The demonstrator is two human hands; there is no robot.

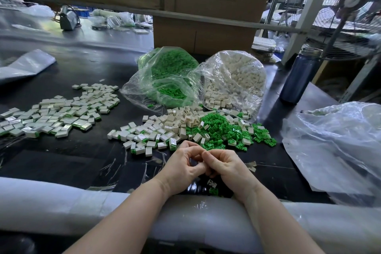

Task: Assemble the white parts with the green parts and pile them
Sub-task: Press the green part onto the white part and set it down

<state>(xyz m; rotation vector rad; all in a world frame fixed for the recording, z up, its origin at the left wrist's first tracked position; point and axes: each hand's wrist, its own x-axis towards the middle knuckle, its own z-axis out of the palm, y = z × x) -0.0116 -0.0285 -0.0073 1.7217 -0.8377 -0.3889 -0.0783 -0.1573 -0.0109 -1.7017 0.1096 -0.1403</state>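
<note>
Mid-assembly, by the look of it: left hand (pixel 185 168) and right hand (pixel 224 166) meeting low of centre in the frame, fingers curled inward and tips touching, apparently pinching a small piece between them; the piece itself hidden, so no telling whether white, green or both, nor whether already seated. Next move, as a judgement: pressing green insert fully into white shell, then dropping the finished unit onto a pile and reaching for a fresh pair. Just above the hands, a loose heap of small green plastic clip-like inserts (pixel 224 130), jagged and bright, with a few white pieces mixed in. Touching its left side, a heap of small white hollow rectangular plastic shells (pixel 179 119), open slots showing on some. Left of that, a scatter of joined white blocks with green edges (pixel 140 136), glossy-faced. Farther left, at mid-left of the frame, a larger flat spread of finished white-and-green units (pixel 61 113). Above centre, a clear plastic bag of green inserts (pixel 169 72) beside a clear plastic bag of white shells (pixel 237 76), both spilling toward the heaps. Beneath the right wrist, two stray green inserts (pixel 213 188). All on a dark glossy worktable (pixel 61 161). At right, a dark blue metal bottle (pixel 299 76) and crumpled clear plastic sheeting (pixel 334 146); at top, brown cardboard boxes (pixel 206 6).
</note>
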